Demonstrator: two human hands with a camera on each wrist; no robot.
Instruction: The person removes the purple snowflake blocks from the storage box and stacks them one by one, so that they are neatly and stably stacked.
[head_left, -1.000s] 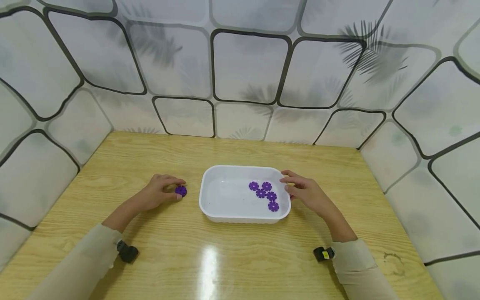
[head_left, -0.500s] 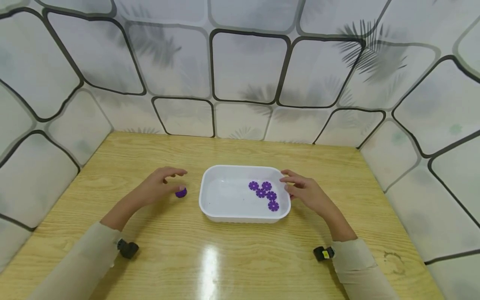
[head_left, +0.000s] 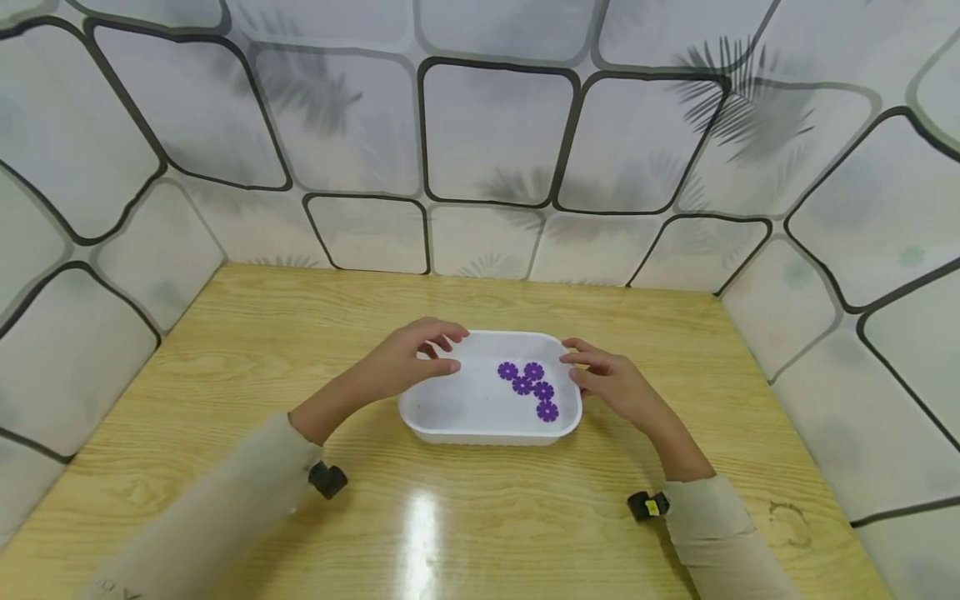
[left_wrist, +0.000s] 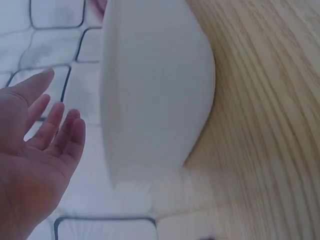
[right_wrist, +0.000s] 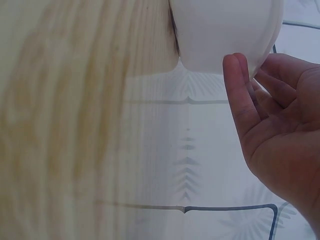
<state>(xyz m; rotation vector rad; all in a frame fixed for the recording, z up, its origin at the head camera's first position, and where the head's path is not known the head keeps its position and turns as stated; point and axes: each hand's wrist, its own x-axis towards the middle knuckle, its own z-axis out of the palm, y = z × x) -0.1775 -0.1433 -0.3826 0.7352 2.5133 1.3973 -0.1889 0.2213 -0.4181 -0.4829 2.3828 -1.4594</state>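
Note:
My left hand (head_left: 420, 358) hovers over the left end of a white plastic tray (head_left: 450, 408), fingers loosely bent and thumb apart. Nothing lies in its palm in the left wrist view, where the tray's wall (left_wrist: 155, 95) rises beside it. Several flat purple notched discs (head_left: 522, 386) lie inside the tray, toward the right. At the right end, my right hand (head_left: 611, 383) grips the rim; in the right wrist view its fingers (right_wrist: 235, 90) lie against the outer wall. A small dark purple bit (left_wrist: 206, 238) peeks in at the bottom edge of the left wrist view.
The tray stands mid-table on a light wood tabletop (head_left: 480, 517), which shows a glare streak in front. Patterned walls (head_left: 495, 133) enclose the table at the back and both sides. A black camera (head_left: 327, 479) is strapped at the left cuff, another camera (head_left: 647, 506) at the right.
My left hand has left the purple disc on the table and moved right, over the tray's left end; that disc's spot is now behind the hand in the head view. The right hand stays put.

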